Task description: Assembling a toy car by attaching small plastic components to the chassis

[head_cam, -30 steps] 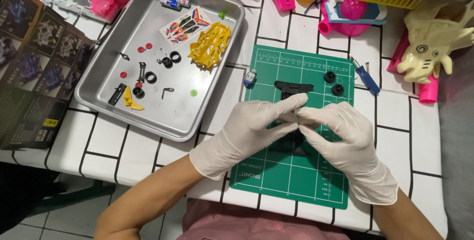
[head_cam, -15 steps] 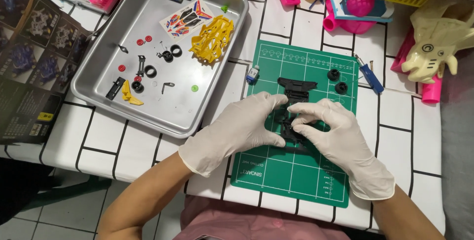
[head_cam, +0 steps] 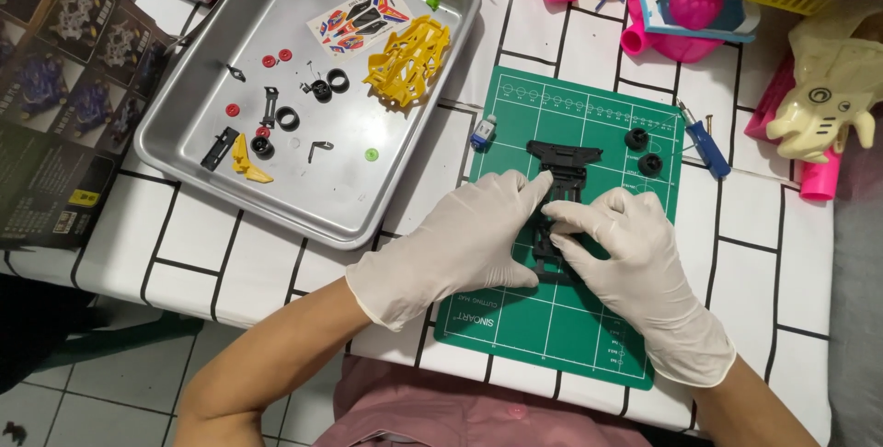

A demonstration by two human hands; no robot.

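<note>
Both gloved hands, left hand (head_cam: 460, 245) and right hand (head_cam: 644, 263), clamp the black plastic toy-car chassis (head_cam: 559, 191) on the green cutting mat (head_cam: 552, 337) near the counter's front edge; steady, even pressure keeps it flat.

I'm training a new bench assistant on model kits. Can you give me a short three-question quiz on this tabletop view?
1. True or false: both gloved hands rest on the black chassis over the green cutting mat.
2. Where does the yellow body shell lie? A) on the mat B) in the metal tray C) on the floor
3. Fill in: two small black ______ sit on the mat's upper right part.

Key
1. True: left hand and right hand both touch it.
2. B
3. wheels
</note>
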